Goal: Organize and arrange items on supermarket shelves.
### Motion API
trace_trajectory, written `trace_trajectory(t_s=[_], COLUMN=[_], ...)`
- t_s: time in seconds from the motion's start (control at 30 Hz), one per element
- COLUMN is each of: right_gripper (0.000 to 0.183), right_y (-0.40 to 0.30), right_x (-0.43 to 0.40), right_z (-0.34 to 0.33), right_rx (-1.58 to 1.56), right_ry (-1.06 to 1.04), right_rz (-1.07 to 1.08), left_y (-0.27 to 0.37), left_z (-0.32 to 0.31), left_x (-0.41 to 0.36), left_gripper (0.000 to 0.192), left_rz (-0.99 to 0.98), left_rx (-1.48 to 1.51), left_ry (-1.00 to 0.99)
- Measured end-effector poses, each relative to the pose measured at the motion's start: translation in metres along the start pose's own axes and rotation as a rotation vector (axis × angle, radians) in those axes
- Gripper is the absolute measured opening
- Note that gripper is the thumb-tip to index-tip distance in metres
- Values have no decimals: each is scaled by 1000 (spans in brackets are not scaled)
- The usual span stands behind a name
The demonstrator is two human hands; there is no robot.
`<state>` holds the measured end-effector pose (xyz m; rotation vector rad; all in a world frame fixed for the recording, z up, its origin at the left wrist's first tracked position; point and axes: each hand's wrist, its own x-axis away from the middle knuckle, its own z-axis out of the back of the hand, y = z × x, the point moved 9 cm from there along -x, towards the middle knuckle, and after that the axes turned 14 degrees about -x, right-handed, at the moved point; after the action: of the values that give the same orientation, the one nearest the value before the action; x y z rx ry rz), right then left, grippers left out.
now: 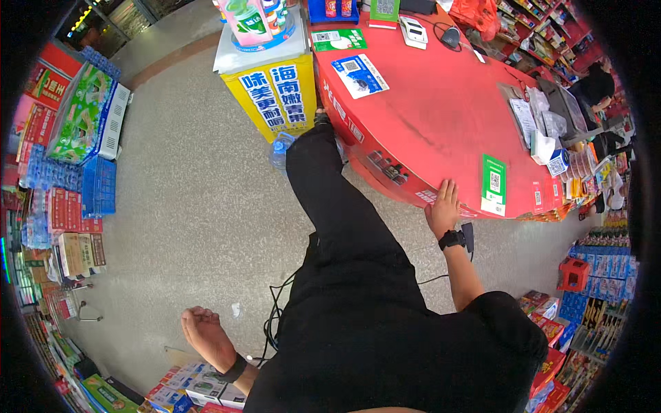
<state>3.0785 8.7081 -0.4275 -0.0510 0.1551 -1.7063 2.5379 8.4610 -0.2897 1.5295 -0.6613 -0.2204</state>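
My right hand (444, 207) lies flat on the rim of the red curved counter (428, 93), fingers stretched forward, and grips nothing. Close beside it on the counter top is a green printed code card (494, 185). Over the speckled floor (196, 206), my left hand (207, 335) hangs free at lower left with loosely bent fingers; nothing shows in it. Both wrists wear black bands. One black-trousered leg (346, 206) reaches forward, its foot between the counter front and a yellow box stand (273, 95).
A blue-tinted plastic jug (281, 151) stands by the yellow stand. Black cables (273, 315) trail on the floor beside me. Stacked cartons and a blue crate (99, 187) line the left. Boxed goods (206, 384) lie behind my left hand. Another person (594, 85) is behind the counter.
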Motion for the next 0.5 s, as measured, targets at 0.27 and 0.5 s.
trace_trajectory(t_s=[0.27, 0.5], right_gripper=[86, 82], right_y=[1, -5], right_x=[3, 5], right_z=[-1, 0], right_rx=[-76, -93], right_ry=[-40, -66], right_rz=[60, 89], left_y=[0, -12], left_z=[3, 31], left_x=[-3, 7], left_gripper=[9, 10], left_rz=[-17, 3], left_rx=[6, 103], left_ry=[-81, 17])
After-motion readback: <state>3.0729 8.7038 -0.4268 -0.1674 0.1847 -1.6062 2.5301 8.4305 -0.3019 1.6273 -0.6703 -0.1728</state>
